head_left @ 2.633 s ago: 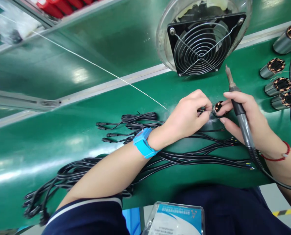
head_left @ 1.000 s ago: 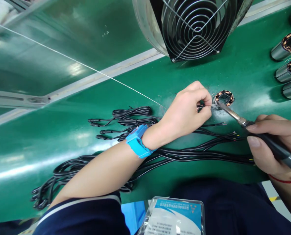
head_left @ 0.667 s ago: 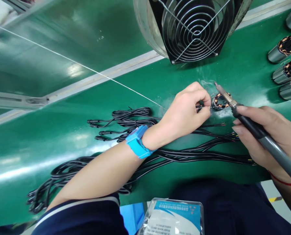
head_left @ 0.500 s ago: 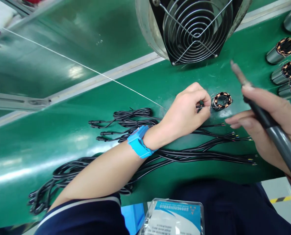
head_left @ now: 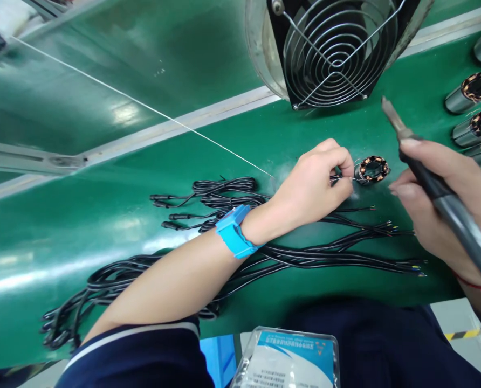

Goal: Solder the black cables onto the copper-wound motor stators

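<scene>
A caged fan (head_left: 332, 51) stands at twelve o'clock of the work, spare stators (head_left: 469, 92) lie at three o'clock, and a sprawl of black cables (head_left: 208, 205) runs under the left wrist from nine to five o'clock. The left hand (head_left: 311, 183) pinches a thin lead wire (head_left: 335, 178) against the small copper-wound stator (head_left: 372, 169) lying on the green belt (head_left: 103, 226). The right hand (head_left: 438, 205) is wrapped around a soldering iron (head_left: 434, 186), its tip raised at one o'clock, apart from the stator.
</scene>
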